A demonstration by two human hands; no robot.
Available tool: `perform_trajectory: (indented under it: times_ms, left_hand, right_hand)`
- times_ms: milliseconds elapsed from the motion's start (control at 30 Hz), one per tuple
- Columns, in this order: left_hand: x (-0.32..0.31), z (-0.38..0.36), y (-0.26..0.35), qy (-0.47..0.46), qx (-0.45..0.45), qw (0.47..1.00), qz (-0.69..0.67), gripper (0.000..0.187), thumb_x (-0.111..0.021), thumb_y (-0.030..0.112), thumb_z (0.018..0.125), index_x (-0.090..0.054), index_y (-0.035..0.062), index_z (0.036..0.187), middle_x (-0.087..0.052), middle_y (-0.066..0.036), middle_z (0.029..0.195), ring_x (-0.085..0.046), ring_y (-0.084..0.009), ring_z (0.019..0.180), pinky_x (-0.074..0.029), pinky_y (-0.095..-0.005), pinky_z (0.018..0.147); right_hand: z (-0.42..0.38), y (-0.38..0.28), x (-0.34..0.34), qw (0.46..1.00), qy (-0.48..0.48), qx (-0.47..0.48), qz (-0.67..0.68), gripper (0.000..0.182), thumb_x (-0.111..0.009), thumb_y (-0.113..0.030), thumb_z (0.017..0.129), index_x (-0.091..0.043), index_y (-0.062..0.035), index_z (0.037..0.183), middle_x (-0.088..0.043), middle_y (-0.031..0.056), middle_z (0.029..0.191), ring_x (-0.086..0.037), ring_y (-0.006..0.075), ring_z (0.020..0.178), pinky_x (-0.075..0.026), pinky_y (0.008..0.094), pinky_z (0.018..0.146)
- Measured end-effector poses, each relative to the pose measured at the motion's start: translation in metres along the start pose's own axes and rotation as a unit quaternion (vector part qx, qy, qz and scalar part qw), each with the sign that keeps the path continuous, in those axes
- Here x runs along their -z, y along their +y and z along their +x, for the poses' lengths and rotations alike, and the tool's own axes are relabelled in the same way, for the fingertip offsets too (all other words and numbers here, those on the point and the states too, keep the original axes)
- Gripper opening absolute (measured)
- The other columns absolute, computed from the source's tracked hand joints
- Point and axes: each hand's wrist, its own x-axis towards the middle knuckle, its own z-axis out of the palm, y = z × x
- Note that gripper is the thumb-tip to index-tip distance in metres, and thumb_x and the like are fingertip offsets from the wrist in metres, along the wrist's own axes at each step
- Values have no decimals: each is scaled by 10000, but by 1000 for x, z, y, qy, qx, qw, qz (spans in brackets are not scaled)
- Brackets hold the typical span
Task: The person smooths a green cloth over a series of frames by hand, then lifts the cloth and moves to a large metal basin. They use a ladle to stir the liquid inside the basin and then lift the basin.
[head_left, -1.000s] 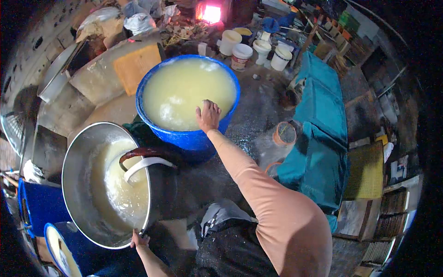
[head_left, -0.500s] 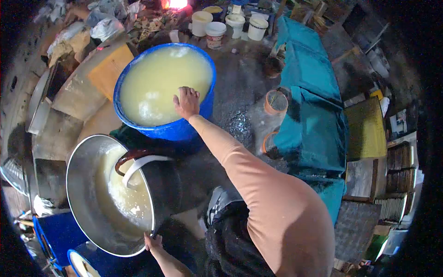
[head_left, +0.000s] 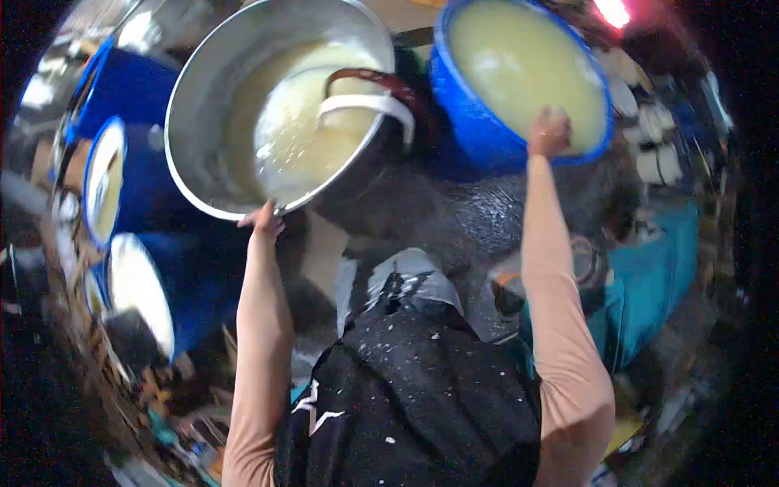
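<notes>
A big round metal pot (head_left: 207, 122) stands at the upper left, with cloudy pale-yellow liquid and foam inside. My left hand (head_left: 264, 222) grips the near edge of its rim. Over the pot's right side hang a brown curved hose (head_left: 361, 74) and a white curved pipe (head_left: 375, 102), their lower ends in or near the liquid. To the right is a blue barrel (head_left: 479, 122) filled almost to the rim with pale-yellow liquid (head_left: 519, 65). My right hand (head_left: 550, 131) is at the barrel's near rim, over the liquid; its fingers are smeared by motion.
Blue barrels with whitish contents (head_left: 139, 284) stand at the left. Teal sheeting (head_left: 657, 276) covers something at the right, and white buckets (head_left: 656, 154) sit beyond the barrel. The dark floor (head_left: 487, 215) looks wet. A bright reddish light (head_left: 613, 11) glows at the top right.
The view has swung round to the left, so pot and barrel appear higher and further right. My left hand stays at the pot rim, and my right hand is still at the barrel's near edge.
</notes>
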Motion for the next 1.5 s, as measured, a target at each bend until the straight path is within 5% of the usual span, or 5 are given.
perform_trajectory:
  times_ms: [333, 400, 1067, 1167, 1500]
  left_hand:
    - [1, 16, -1, 64, -17, 997, 46, 510, -615, 346, 794, -449, 1, 1131, -467, -68, 824, -478, -200, 748, -454, -410, 710]
    - [10, 43, -11, 16, 6, 997, 76, 687, -565, 454, 823, -373, 94, 1376, -419, -146, 1374, -487, -356, 1110, -440, -464, 889]
    - [12, 35, -11, 11, -76, 991, 109, 980, -672, 391, 758, -134, -85, 1423, -466, -232, 1281, -513, -331, 1116, -483, -442, 879]
    - [-11, 48, -17, 162, -23, 984, 74, 1269, -736, 599, 642, -23, -55, 1462, -69, -338, 1498, -327, -434, 1319, -319, -465, 1085]
    - [99, -90, -212, 103, -349, 919, -149, 948, -682, 397, 812, -156, -72, 1447, -259, -270, 1483, -354, -344, 1346, -344, -385, 1074]
  right_hand:
    - [-2, -17, 15, 998, -49, -15, 25, 385, -552, -368, 870, -600, -56, 1089, -630, 157, 1106, -558, 352, 1055, -397, 477, 929]
    - [-1, -14, 16, 999, -55, -2, 2, 379, -568, -334, 875, -587, -10, 1071, -629, 191, 1079, -579, 347, 1018, -434, 427, 900]
    - [3, 12, -12, 987, -125, -73, 68, 375, -515, -395, 866, -633, -120, 1092, -638, 121, 1137, -549, 334, 1099, -393, 477, 937]
    - [-2, 64, -45, 946, -117, 197, -228, 285, -504, -297, 904, -641, -117, 1076, -640, 106, 1098, -599, 310, 1005, -475, 442, 862]
    - [-97, -66, -79, 954, -82, 280, 70, 307, -561, -372, 887, -622, -104, 1024, -632, 112, 1023, -606, 321, 925, -482, 443, 783]
